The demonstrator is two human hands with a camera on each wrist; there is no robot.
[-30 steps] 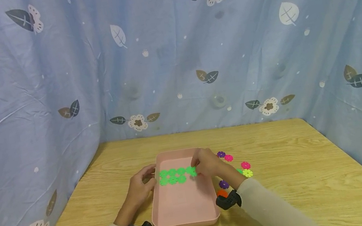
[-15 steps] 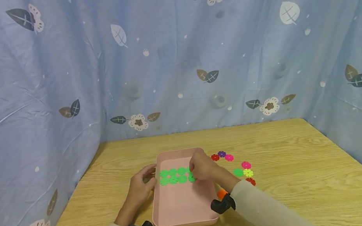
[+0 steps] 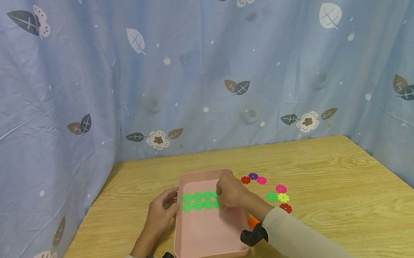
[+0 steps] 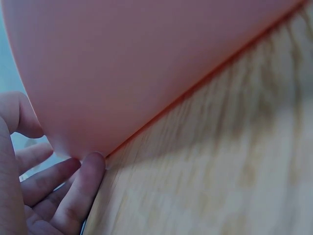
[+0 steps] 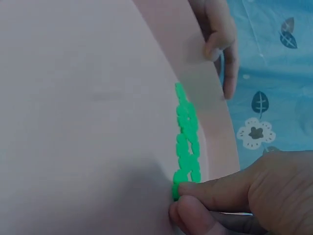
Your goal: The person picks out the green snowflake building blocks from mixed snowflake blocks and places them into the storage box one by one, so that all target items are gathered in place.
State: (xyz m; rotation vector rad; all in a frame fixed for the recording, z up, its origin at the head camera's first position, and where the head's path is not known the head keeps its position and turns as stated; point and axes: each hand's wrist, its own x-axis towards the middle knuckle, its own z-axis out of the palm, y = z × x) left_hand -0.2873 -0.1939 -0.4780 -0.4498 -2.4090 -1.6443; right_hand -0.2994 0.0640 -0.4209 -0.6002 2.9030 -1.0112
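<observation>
A pink tray (image 3: 211, 236) lies on the table, bearing two rows of green flower-shaped discs (image 3: 197, 201) near its far end. My left hand (image 3: 159, 215) holds the tray's left side, its fingers at the wall and rim in the left wrist view. Inside the tray, my right hand (image 3: 231, 192) pinches the green flower-shaped disc (image 5: 176, 191) at the right end of the nearer row. Thumb and finger cover part of that disc in the right wrist view. It lines up against its neighbours; whether they interlock I cannot tell.
Right of the tray, loose flower discs lie on the wooden table (image 3: 345, 206): purple (image 3: 253, 176), pink (image 3: 261, 180), yellow (image 3: 283, 197), red (image 3: 286, 208), green (image 3: 272, 197) and orange (image 3: 253, 222). A blue patterned curtain (image 3: 188, 60) hangs behind the table.
My right hand has brought a green disc down and slightly left to the nearer row's end. Its arm now hides a purple disc and uncovers red ones. The left hand stays put.
</observation>
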